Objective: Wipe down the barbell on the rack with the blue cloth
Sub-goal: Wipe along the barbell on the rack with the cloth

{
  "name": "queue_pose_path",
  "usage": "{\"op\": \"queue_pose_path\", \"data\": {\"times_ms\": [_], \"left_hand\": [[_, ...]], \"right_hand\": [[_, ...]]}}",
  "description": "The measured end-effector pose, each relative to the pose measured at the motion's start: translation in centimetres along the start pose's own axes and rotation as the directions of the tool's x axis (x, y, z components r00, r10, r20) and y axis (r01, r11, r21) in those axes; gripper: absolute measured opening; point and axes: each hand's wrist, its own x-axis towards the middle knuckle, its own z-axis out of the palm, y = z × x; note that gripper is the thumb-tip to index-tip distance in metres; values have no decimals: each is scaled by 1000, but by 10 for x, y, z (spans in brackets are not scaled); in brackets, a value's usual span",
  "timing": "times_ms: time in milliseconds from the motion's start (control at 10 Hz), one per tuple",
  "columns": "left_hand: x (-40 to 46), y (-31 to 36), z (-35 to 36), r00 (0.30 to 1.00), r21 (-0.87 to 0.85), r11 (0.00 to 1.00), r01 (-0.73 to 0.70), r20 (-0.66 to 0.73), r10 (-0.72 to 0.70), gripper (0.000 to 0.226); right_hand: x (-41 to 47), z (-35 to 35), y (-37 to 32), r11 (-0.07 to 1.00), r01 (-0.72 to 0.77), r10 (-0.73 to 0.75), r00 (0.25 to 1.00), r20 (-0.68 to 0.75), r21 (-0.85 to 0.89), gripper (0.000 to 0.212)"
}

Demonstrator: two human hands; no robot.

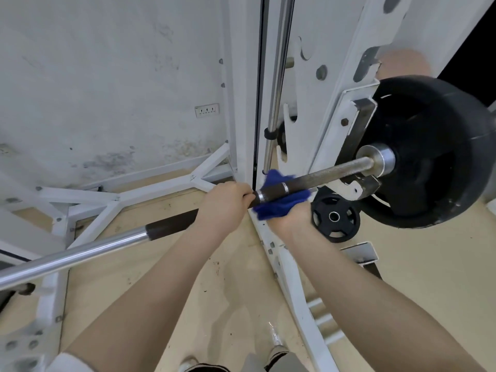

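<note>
The barbell (327, 175) runs from lower left to right across the white rack (330, 76), with a shiny middle and dark knurled sections. A big black plate (434, 154) sits on its right end. My left hand (225, 204) is closed around the bar just left of the rack post. My right hand (288, 220) cups the blue cloth (279, 202) from below, wrapping it around the bar right beside the left hand. The right palm is mostly hidden by the cloth.
A small black plate (335, 217) hangs on a low peg under the bar. A chrome guide rod (279, 76) stands vertically in the rack. White base struts (150, 193) cross the tan floor. A wall socket strip (206, 110) is on the stained white wall.
</note>
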Motion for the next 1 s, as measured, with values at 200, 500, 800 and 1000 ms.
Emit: {"op": "queue_pose_path", "data": {"times_ms": [200,500,800,1000], "left_hand": [[-22,-29,-26,998,-194,979,61,-8,-64,31],[-43,-75,-40,989,-330,939,95,-78,-127,29],[-29,-30,-25,989,-258,955,-145,-1,150,26],[2,20,21,955,-13,957,-289,-73,288,32]], "right_hand": [[-22,3,49,984,-42,44,999,3,-174,33],[-42,31,134,992,-87,97,990,101,-92,47],[-59,-14,59,993,118,-118,993,-19,5,30],[-77,-32,-71,889,455,-441,820,-365,-52,30]]}}
